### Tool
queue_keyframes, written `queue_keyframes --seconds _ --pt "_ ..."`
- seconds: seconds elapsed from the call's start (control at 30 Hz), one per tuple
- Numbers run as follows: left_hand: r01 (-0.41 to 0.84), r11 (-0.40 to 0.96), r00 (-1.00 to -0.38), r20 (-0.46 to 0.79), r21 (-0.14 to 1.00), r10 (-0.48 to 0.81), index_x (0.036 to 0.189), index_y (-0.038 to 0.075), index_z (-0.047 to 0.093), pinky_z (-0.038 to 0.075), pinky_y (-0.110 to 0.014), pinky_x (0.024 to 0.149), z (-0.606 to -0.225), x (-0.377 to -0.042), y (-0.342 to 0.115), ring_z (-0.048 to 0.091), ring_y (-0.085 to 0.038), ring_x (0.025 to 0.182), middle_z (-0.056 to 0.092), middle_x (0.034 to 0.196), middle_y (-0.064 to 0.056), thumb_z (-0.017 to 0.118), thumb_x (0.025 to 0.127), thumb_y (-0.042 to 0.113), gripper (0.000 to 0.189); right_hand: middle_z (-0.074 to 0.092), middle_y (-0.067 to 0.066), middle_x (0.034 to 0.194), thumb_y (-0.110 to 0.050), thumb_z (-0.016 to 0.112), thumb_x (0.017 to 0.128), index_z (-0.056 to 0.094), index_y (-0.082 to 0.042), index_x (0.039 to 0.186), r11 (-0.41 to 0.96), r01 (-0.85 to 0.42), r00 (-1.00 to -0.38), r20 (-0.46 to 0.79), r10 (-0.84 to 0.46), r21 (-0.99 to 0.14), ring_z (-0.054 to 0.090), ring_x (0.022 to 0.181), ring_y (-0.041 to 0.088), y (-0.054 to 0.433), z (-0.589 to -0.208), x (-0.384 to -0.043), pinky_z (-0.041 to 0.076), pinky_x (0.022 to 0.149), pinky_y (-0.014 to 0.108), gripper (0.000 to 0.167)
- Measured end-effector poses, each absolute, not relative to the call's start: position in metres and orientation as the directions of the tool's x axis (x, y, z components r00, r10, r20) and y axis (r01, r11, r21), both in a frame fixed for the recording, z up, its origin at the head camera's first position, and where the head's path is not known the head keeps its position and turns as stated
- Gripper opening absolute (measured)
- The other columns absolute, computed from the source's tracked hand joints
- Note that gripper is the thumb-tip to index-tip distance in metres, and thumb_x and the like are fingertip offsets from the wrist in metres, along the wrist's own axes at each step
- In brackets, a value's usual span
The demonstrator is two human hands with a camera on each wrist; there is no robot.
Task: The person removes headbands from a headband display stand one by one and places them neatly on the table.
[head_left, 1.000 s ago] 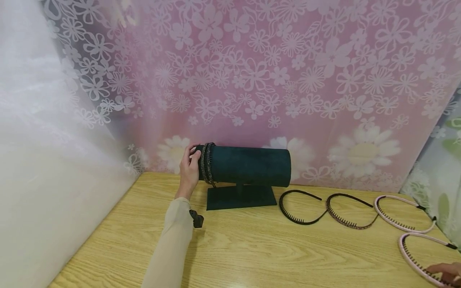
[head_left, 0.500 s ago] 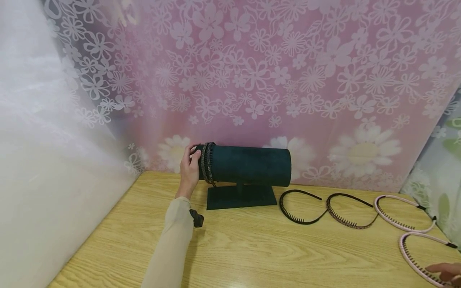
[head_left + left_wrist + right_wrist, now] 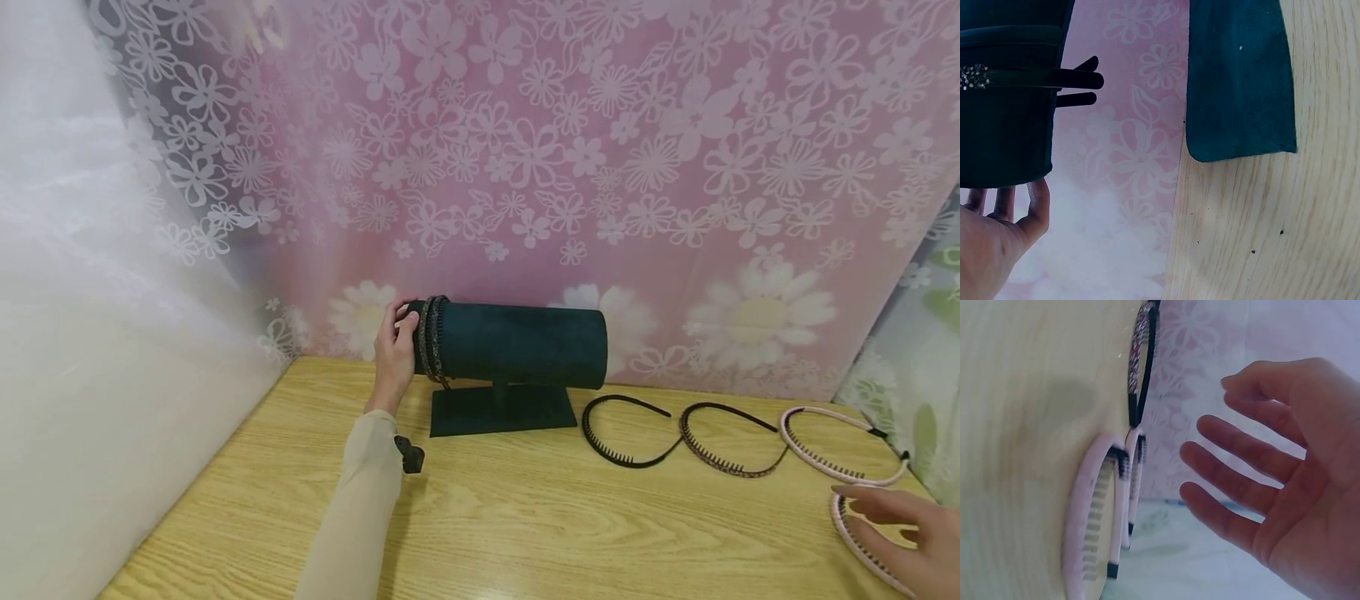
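Note:
In the head view my left hand (image 3: 393,358) grips the left end of a dark green velvet headband stand (image 3: 525,346). Its fingers curl over the end, with the thumb on the front. Close to that thumb, glittery dark headbands (image 3: 431,346) sit side by side round the roll; their black tips (image 3: 1079,79) stick out in the left wrist view. My right hand (image 3: 918,533), fingers spread and holding nothing, is over the nearest pink toothed headband (image 3: 858,546), partly covering it. In the right wrist view a gap separates the hand from this headband (image 3: 1079,512).
A black headband (image 3: 600,452), a brownish speckled headband (image 3: 738,472) and another pink headband (image 3: 813,468) lie in a row right of the stand on the wooden table (image 3: 525,533). A pink floral curtain (image 3: 525,167) hangs behind, a white sheet (image 3: 112,292) at left.
My right hand has come further into view, moving left and upward over the nearest pink headband, and its fingers have spread. The left hand and the stand have stayed in place.

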State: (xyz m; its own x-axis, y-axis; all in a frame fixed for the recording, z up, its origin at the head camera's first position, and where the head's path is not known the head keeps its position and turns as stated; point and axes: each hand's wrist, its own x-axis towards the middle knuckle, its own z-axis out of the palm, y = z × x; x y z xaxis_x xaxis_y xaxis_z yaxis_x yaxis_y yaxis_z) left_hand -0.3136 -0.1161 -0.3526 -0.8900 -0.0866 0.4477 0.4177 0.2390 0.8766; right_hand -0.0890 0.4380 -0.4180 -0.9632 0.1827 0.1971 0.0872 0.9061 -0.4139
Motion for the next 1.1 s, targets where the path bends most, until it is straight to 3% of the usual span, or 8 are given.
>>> queue_keyframes --seconds 0.27,0.37,0.43,0.5,0.57,0.73,0.9,1.1 --pt "0.411 0.229 -0.892 0.441 0.882 -0.097 0.144 0.010 0.053 0.043 -0.052 0.108 -0.352 -0.314 -0.116 0.056 -0.038 0.121 0.058 0.139 -0.021 0.044 0.108 0.023 0.039 0.065 0.039 0.118 -0.024 0.074 0.094 0.064 0.006 0.130 0.923 0.024 -0.951 0.277 0.140 -0.383 0.065 0.092 0.047 0.407 -0.402 -0.102 0.054 0.069 0.053 0.048" --pt "0.416 0.226 -0.891 0.445 0.881 -0.095 0.144 0.010 0.053 0.043 -0.052 0.107 -0.351 -0.313 -0.116 0.056 -0.038 0.121 0.057 0.139 -0.021 0.044 0.108 0.023 0.040 0.068 0.032 0.121 -0.034 0.078 0.091 0.064 -0.002 0.135 0.930 -0.020 -0.938 0.329 0.110 -0.366 0.068 0.087 0.013 0.401 -0.397 -0.105 0.055 0.065 0.035 0.057" --pt "0.419 0.223 -0.890 0.447 0.880 -0.093 0.144 0.010 0.053 0.044 -0.052 0.106 -0.351 -0.313 -0.116 0.056 -0.038 0.121 0.057 0.138 -0.021 0.044 0.108 0.023 0.039 0.069 0.030 0.121 -0.037 0.081 0.088 0.064 -0.005 0.137 0.928 -0.061 -0.924 0.372 0.087 -0.368 0.054 0.082 -0.017 0.396 -0.394 -0.108 0.049 0.060 0.018 0.061" --pt "0.422 0.222 -0.889 0.449 0.879 -0.090 0.144 0.010 0.053 0.044 -0.053 0.106 -0.351 -0.313 -0.116 0.056 -0.038 0.121 0.057 0.138 -0.021 0.044 0.108 0.024 0.039 0.069 0.028 0.123 -0.037 0.082 0.086 0.064 -0.008 0.138 0.922 -0.102 -0.912 0.404 0.063 -0.374 0.035 0.089 -0.033 0.390 -0.391 -0.110 0.045 0.062 0.008 0.062" --pt "0.422 0.219 -0.889 0.449 0.880 -0.089 0.144 0.010 0.053 0.044 -0.052 0.107 -0.351 -0.314 -0.116 0.056 -0.038 0.121 0.057 0.138 -0.021 0.044 0.108 0.024 0.039 0.069 0.027 0.124 -0.034 0.084 0.084 0.064 -0.012 0.139 0.909 -0.144 -0.899 0.435 0.044 -0.390 0.039 0.094 -0.031 0.385 -0.388 -0.114 0.038 0.065 0.000 0.062" --pt "0.420 0.220 -0.890 0.447 0.881 -0.091 0.144 0.009 0.053 0.043 -0.053 0.108 -0.352 -0.313 -0.116 0.055 -0.038 0.122 0.057 0.139 -0.021 0.044 0.108 0.023 0.040 0.065 0.023 0.131 -0.031 0.086 0.082 0.062 -0.019 0.141 0.895 -0.209 -0.878 0.478 0.005 -0.393 0.062 0.105 0.022 0.372 -0.382 -0.124 0.033 0.070 -0.005 0.065" --pt "0.410 0.226 -0.894 0.438 0.883 -0.091 0.145 0.010 0.052 0.043 -0.052 0.107 -0.352 -0.311 -0.116 0.056 -0.037 0.122 0.056 0.140 -0.020 0.043 0.108 0.024 0.040 0.063 0.020 0.135 -0.028 0.087 0.080 0.063 -0.022 0.141 0.884 -0.277 -0.840 0.542 -0.032 -0.377 0.060 0.108 0.016 0.359 -0.374 -0.134 0.035 0.064 0.008 0.066" --pt "0.406 0.222 -0.897 0.433 0.887 -0.090 0.147 0.011 0.050 0.041 -0.056 0.110 -0.363 -0.326 -0.118 0.054 -0.038 0.124 0.054 0.142 -0.020 0.042 0.109 0.027 0.042 0.055 0.020 0.148 -0.028 0.085 0.083 0.058 -0.023 0.146 0.864 -0.305 -0.847 0.529 -0.053 -0.400 0.052 0.122 0.053 0.345 -0.364 -0.143 0.044 0.081 0.044 0.068"
